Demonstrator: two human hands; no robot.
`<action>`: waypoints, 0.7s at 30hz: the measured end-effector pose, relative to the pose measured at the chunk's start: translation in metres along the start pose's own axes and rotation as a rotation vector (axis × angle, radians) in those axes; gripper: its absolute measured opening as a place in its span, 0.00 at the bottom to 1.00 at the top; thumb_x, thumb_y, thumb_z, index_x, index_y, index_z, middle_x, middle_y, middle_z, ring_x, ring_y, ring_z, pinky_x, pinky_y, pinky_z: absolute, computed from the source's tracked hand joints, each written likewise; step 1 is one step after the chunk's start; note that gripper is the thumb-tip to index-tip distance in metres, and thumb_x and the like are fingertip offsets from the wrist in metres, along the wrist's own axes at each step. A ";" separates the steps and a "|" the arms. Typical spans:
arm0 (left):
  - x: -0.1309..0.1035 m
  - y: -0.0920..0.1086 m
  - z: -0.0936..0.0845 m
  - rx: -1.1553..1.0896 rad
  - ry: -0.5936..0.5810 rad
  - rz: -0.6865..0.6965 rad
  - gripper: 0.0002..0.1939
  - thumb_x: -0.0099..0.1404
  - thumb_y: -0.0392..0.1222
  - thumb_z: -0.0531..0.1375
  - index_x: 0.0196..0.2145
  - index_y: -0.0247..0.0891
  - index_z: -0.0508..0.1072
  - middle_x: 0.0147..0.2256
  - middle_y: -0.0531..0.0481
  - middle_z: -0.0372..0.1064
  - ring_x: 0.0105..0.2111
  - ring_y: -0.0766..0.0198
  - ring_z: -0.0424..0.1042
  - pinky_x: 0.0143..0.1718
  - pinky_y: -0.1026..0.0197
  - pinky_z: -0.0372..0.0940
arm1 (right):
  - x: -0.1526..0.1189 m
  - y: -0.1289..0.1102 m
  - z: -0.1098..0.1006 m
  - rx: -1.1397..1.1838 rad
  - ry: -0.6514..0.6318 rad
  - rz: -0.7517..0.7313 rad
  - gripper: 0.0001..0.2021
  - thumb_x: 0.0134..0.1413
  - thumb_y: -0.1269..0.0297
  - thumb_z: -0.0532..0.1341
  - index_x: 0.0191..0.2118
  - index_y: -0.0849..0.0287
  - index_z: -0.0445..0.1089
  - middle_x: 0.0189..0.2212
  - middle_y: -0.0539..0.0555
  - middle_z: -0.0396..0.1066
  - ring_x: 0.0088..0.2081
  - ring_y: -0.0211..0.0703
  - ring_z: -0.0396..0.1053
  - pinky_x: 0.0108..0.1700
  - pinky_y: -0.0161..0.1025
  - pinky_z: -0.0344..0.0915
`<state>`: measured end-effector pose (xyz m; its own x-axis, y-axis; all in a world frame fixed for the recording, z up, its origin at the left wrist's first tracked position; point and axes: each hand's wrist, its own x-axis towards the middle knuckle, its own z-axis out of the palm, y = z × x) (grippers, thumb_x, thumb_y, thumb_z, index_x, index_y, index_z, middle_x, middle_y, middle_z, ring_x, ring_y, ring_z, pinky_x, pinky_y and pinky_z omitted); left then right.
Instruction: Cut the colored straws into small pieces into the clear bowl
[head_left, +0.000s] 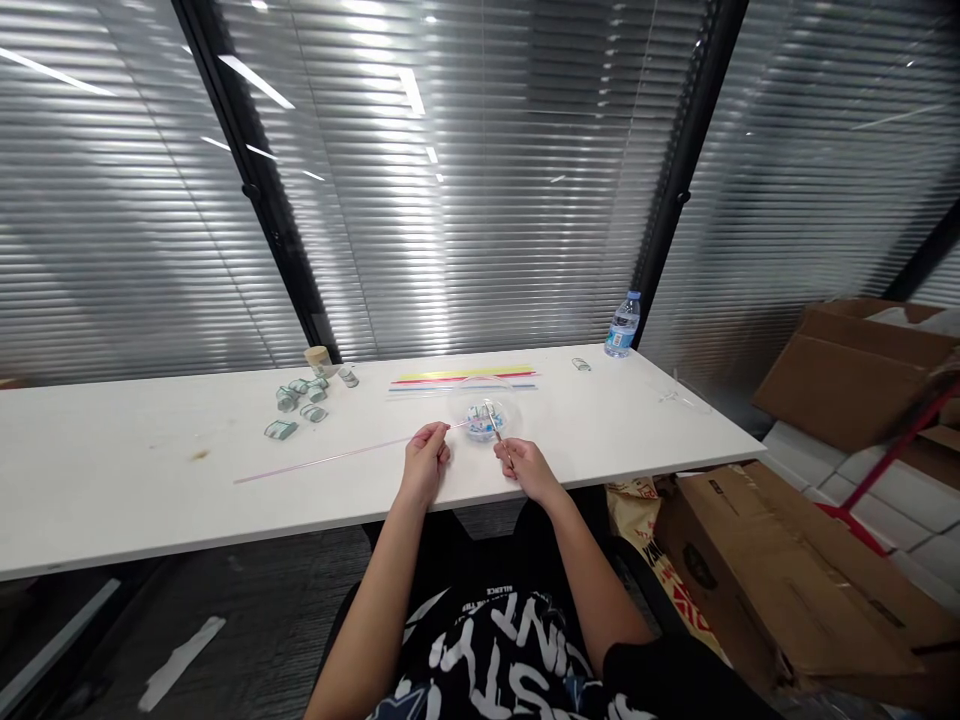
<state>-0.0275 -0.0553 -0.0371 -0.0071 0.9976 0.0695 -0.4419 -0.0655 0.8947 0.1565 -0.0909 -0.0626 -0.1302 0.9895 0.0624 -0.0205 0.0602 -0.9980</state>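
My left hand [427,458] is closed in a pinch on a long, thin pink strip [330,460]. Most of the strip trails across the table to the left, and its short end points over a clear round bowl [504,432]. Small blue, white and pink bits [481,421] lie inside the bowl. A slim pair of scissors [494,424] is gripped in my right hand [526,466], blades tilted up over the bowl near the strip's end. Whether the blades touch the strip is too small to tell.
Behind the bowl lie yellow, red and blue strips [461,378]. Several small clear, greenish rolled pieces [301,396] sit at the left by a jar with a wooden lid [318,358]. A water bottle [622,325] stands at the back right. Cardboard boxes [802,570] flank the table's right end.
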 end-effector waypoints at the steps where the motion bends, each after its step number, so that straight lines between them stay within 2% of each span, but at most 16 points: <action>1: 0.000 0.000 0.000 -0.003 0.006 0.002 0.20 0.47 0.50 0.70 0.31 0.34 0.70 0.18 0.61 0.52 0.17 0.76 0.52 0.20 0.69 0.48 | 0.000 -0.001 0.000 0.000 -0.006 -0.002 0.24 0.49 0.42 0.60 0.28 0.61 0.56 0.19 0.44 0.49 0.19 0.26 0.46 0.23 0.29 0.42; 14: 0.001 -0.001 0.002 -0.013 0.040 0.043 0.20 0.47 0.50 0.71 0.32 0.35 0.71 0.19 0.61 0.54 0.17 0.77 0.52 0.19 0.69 0.48 | -0.001 -0.001 0.001 -0.027 0.015 -0.009 0.19 0.51 0.47 0.59 0.31 0.62 0.61 0.20 0.45 0.51 0.20 0.26 0.47 0.23 0.28 0.43; 21: 0.001 -0.001 0.000 -0.034 0.038 0.011 0.20 0.48 0.51 0.70 0.33 0.35 0.72 0.16 0.62 0.49 0.17 0.75 0.51 0.20 0.69 0.49 | -0.003 -0.005 -0.001 0.038 -0.024 -0.023 0.23 0.50 0.42 0.59 0.31 0.62 0.62 0.15 0.43 0.49 0.18 0.27 0.46 0.23 0.29 0.44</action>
<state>-0.0272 -0.0547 -0.0376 -0.0456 0.9970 0.0621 -0.4721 -0.0763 0.8783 0.1583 -0.0937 -0.0573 -0.1533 0.9844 0.0861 -0.0617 0.0774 -0.9951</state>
